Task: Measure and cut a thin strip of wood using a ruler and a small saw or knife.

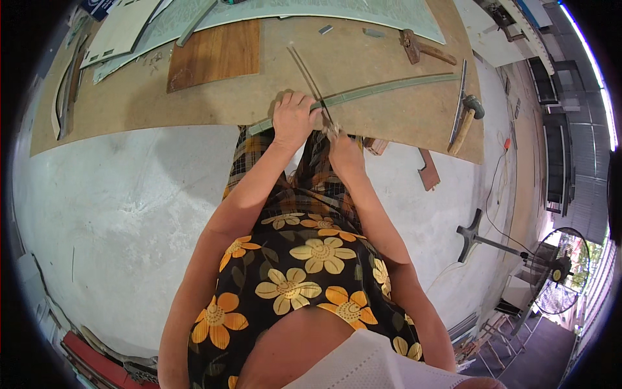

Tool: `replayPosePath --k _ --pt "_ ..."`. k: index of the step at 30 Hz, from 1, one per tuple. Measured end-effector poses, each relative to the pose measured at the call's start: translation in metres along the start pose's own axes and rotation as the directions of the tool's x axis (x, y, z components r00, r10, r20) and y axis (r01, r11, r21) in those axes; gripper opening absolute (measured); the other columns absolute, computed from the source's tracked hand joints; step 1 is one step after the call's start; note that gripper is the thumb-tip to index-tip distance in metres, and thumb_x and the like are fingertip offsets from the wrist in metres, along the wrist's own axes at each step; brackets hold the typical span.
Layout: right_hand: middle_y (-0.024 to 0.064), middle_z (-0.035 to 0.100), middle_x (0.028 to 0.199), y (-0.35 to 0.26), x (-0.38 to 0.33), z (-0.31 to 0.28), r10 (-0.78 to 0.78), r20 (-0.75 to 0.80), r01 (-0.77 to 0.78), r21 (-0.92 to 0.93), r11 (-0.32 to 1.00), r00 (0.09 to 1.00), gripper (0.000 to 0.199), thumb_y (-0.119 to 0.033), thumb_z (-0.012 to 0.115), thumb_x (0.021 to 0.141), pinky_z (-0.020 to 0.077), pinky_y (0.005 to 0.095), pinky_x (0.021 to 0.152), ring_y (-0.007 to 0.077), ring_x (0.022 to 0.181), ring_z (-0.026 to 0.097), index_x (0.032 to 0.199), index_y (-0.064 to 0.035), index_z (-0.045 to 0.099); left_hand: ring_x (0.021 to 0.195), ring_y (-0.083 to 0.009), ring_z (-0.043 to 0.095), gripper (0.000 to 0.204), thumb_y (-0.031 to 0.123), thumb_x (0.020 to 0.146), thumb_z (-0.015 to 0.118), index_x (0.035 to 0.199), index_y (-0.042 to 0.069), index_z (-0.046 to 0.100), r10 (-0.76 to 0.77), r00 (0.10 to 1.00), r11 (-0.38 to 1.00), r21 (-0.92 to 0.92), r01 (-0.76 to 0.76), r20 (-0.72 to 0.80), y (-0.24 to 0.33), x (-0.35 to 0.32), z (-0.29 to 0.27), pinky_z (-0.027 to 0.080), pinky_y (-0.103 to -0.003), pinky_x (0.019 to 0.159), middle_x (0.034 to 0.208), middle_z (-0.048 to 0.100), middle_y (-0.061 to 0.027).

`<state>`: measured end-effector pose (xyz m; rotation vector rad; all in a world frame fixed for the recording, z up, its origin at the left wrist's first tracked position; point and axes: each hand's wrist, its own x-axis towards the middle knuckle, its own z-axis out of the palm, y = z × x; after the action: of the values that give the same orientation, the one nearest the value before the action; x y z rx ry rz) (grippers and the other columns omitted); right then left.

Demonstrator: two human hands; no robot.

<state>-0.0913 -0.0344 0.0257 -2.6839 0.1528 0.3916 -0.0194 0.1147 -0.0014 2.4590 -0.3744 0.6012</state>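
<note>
A long, narrow grey-green strip (pixel 382 89) lies slantwise across the front of the brown worktable, its left end at the table's near edge. My left hand (pixel 295 120) grips the strip near that end, fingers bent over it and pressing it to the table. In my right hand (pixel 345 153) is the handle end of a slim hacksaw (pixel 304 69), closed in my fist. The hacksaw's thin dark frame and blade point away from me and cross the strip just right of my left hand. My fingers hide most of its handle.
On the worktable (pixel 214 104) lie a brown wooden board (pixel 217 55), pale panels (pixel 123 32), a wooden-handled hammer (pixel 424 50), a mallet (pixel 468 123) and a metal bar (pixel 458 107). A standing fan (pixel 558 272) and its cord are at the right.
</note>
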Motion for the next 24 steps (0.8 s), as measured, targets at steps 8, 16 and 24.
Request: replayPosePath --k 8,16,24 --pt "0.0325 0.065 0.088 0.062 -0.105 0.005 -0.313 -0.106 0.309 -0.05 0.95 0.944 0.031 -0.02 0.045 0.099 0.0496 0.0582 0.072 0.0508 0.083 0.063 0.123 -0.0017 0.051 0.094 -0.0255 0.058 0.024 0.023 0.073 0.079 0.09 0.01 0.068 0.028 0.999 1.0 -0.008 -0.029 -0.02 -0.002 0.001 -0.002 0.045 -0.039 0.078 0.093 0.061 -0.0043" --pt "0.034 0.063 0.085 0.041 -0.103 -0.028 0.074 -0.097 -0.048 0.246 0.968 0.992 0.036 -0.026 0.041 0.103 0.0482 0.0552 0.069 0.0525 0.083 0.061 0.115 0.0054 0.054 0.097 -0.027 0.059 0.024 0.025 0.076 0.076 0.093 0.01 0.069 -0.018 0.999 1.0 -0.017 0.018 0.029 -0.002 0.002 -0.004 0.047 -0.041 0.079 0.095 0.063 -0.0054" --pt "0.0329 0.062 0.081 0.027 -0.079 -0.012 0.032 -0.115 0.001 0.276 0.961 0.993 0.035 -0.025 0.043 0.104 0.0482 0.0541 0.068 0.0529 0.08 0.06 0.106 0.008 0.055 0.098 -0.0299 0.06 0.022 0.027 0.081 0.073 0.093 0.008 0.07 -0.039 0.989 0.996 -0.07 0.05 0.145 -0.012 -0.001 -0.024 0.048 -0.043 0.084 0.093 0.065 -0.008"
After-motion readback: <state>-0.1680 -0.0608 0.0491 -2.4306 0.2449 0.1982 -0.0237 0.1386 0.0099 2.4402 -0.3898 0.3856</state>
